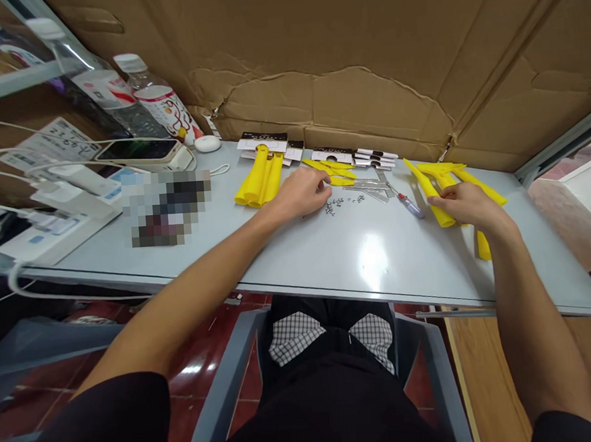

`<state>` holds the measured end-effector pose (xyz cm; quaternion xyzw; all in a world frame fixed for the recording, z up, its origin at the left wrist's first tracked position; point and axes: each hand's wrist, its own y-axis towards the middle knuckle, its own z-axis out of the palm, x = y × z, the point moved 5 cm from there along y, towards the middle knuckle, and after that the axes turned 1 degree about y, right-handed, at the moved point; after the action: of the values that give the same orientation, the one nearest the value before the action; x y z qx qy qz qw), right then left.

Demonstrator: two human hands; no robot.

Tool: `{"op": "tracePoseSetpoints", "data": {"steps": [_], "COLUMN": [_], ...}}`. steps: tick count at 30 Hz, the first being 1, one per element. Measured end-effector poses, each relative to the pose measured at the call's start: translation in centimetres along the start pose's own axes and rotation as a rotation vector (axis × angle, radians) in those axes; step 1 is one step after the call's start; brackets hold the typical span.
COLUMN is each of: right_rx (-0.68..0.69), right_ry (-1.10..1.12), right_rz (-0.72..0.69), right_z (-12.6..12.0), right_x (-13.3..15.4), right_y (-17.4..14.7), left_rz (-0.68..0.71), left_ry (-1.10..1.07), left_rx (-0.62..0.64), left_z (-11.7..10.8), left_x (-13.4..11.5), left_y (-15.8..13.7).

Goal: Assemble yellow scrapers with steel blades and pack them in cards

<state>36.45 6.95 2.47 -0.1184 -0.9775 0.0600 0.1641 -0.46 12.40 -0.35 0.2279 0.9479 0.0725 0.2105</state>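
My left hand (301, 192) rests on the table with its fingers curled in; what they hold, if anything, is hidden. Thin yellow plastic pieces (343, 175) lie just beyond its fingertips, and small metal screws (331, 209) are scattered beside it. To its left stands a group of yellow hollow handles (259, 183). My right hand (467, 205) grips a yellow hollow handle (426, 185), thumb on its side. More yellow handles (488, 188) lie behind and under that hand. Flat metal strips (368, 186) and a screwdriver (411, 205) with a clear purplish handle lie between my hands.
Black-and-white printed cards (331, 155) lie along the cardboard backing (368, 103). On the left are plastic bottles (160, 99), a phone (138, 150), a white earbud case (207, 144), and a power strip (46, 239) with cables. A blurred patch (169, 212) covers something there.
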Motion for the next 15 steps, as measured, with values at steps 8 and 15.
{"op": "tracePoseSetpoints", "data": {"steps": [8, 15], "right_rx": [-0.008, 0.137], "right_ry": [0.131, 0.273], "right_rz": [-0.24, -0.478], "right_z": [1.3, 5.1], "right_x": [5.1, 12.4], "right_y": [-6.1, -8.0], "left_rz": [-0.109, -0.304], "left_ry": [-0.413, -1.147], "left_rx": [0.023, 0.122], "left_z": [-0.5, 0.5], "left_x": [-0.6, -1.0], "left_y": [0.0, 0.0]}}
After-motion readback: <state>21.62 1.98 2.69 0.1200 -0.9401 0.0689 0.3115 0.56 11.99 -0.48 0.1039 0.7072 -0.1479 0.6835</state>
